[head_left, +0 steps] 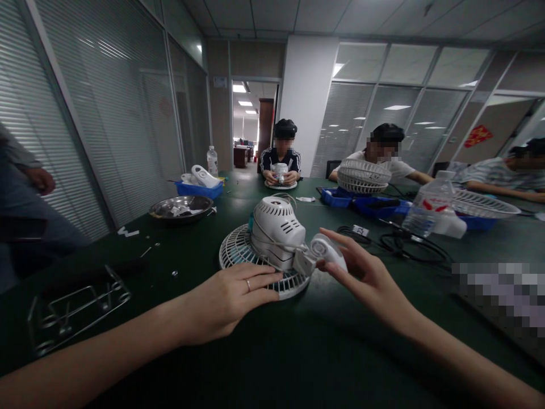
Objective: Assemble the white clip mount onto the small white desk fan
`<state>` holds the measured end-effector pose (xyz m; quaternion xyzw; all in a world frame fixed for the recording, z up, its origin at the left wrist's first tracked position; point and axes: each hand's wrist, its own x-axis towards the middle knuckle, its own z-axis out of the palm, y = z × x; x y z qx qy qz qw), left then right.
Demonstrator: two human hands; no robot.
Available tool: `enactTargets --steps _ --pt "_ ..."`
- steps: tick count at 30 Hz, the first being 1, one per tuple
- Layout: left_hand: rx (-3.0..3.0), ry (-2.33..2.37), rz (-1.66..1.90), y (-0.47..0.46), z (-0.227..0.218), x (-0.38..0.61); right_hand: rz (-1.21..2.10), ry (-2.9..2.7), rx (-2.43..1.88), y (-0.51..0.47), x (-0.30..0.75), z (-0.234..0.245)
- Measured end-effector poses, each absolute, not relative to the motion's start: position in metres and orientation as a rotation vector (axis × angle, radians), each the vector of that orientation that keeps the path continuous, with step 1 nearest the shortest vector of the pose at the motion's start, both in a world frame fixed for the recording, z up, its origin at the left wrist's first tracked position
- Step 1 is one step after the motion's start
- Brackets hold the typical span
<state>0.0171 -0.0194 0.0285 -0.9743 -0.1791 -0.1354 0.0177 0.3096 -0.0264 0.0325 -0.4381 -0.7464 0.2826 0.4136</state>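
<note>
In the middle of the table, a white fan motor housing stands on a round white fan grille. A thin cable loops around the housing. My left hand lies on the near side of the grille with its fingers stretched out, next to the base of the housing. Between thumb and fingers, my right hand grips a rounded white plastic cover. This cover is up against the small bracket at the housing's right side; whether they are joined I cannot tell.
At left lie a bent wire stand, a screwdriver and a small nut. Behind them are a metal bowl and a blue tray. A large plastic bottle and black cables are at right. Co-workers sit beyond.
</note>
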Motion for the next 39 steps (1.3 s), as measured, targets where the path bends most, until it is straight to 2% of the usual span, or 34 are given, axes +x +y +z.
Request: enactTargets --steps 5,11,18,27,39 --pt "-3.046 -0.537 -0.400 -0.019 0.027 0.017 0.335 -2.113 -1.044 -0.032 0.312 0.029" --pt "-3.032 -0.555 -0.375 -0.020 0.026 0.020 0.098 -2.229 -1.058 -0.037 0.313 0.027" --pt "-3.034 -0.567 -0.363 -0.022 0.029 0.020 0.213 -2.266 -1.220 -0.033 0.308 0.019" --pt "-3.022 -0.604 -0.422 -0.023 0.025 0.021 0.177 -2.243 -1.238 -0.029 0.305 0.016" --pt "-2.929 -0.545 -0.659 -0.024 0.019 0.023 0.309 -2.257 -0.979 -0.031 0.296 0.002"
